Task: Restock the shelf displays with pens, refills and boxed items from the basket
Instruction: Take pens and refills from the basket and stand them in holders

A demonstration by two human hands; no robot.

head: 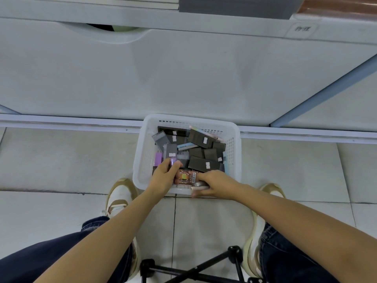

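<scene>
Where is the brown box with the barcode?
The brown box lies at the near edge of the white basket on the floor, right between the left hand and the right hand.

Both hands (163,176) (214,185) grasp items inside white basket (232,152).

Both bare forearms reach forward and down, converging from either side. The left hand (165,176) is palm-down, its fingers curled closed around something small. The right hand (214,185) lies just beside it, turned inward with its fingers bent in a grasp, though the fingertips are blurred, so how firm the hold is I can't say.
</scene>
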